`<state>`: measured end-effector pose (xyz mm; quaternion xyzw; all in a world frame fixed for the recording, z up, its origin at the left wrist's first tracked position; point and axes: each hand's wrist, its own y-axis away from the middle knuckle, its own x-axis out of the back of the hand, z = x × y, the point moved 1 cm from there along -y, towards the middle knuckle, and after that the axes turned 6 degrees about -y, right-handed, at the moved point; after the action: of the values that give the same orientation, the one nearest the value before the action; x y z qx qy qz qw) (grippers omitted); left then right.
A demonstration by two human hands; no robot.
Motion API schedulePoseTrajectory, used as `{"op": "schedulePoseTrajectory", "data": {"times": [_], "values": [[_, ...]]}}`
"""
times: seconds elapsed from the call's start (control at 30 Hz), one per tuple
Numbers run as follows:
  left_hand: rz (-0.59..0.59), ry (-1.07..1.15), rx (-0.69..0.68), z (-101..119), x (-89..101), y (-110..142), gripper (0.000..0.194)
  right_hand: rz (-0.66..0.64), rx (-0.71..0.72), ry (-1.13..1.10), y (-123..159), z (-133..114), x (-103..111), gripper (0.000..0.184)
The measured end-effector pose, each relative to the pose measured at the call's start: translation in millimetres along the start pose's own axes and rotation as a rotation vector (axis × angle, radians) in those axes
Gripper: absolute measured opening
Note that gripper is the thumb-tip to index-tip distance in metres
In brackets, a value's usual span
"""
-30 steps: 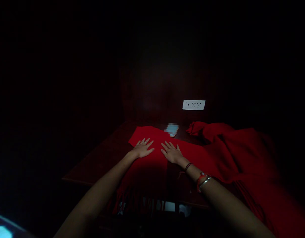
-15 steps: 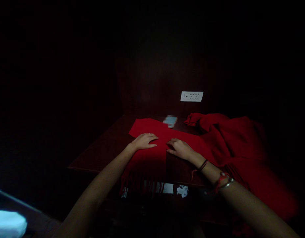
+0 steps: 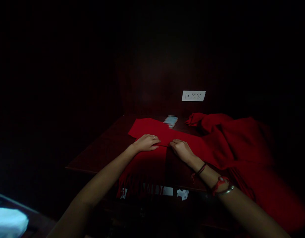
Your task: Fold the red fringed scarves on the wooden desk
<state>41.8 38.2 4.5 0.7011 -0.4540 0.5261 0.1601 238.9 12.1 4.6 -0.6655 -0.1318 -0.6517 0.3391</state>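
A red fringed scarf (image 3: 147, 158) lies over a dark wooden table (image 3: 98, 155), its fringe hanging off the front edge. My left hand (image 3: 146, 142) rests on the scarf with its fingers curled and pinched on the cloth's inner edge. My right hand (image 3: 181, 148) sits just to the right, fingers bent and gripping the same edge. The rest of the scarf (image 3: 231, 142) is bunched in a heap at the right.
A white socket plate (image 3: 193, 96) is on the dark wall behind. A small pale object (image 3: 171, 121) lies at the table's back. Something pale blue (image 3: 7, 223) shows at the lower left. The room is very dark.
Both hands were flat and spread on the scarf; they have curled their fingers and come together on the cloth's edge.
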Motion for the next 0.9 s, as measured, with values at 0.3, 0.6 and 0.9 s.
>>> {"op": "schedulePoseTrajectory", "data": {"times": [0.3,0.6,0.9], "values": [[0.025,-0.080,-0.040,2,-7.8,-3,0.016,0.025,0.091,-0.029,1,1,-5,0.019],[0.058,0.290,0.005,0,-5.8,2,0.015,0.026,0.199,0.029,-4,-4,-12,0.021],[0.058,0.444,0.072,-6,-9.5,6,0.016,0.057,0.152,-0.049,-6,-3,-16,0.019]]}}
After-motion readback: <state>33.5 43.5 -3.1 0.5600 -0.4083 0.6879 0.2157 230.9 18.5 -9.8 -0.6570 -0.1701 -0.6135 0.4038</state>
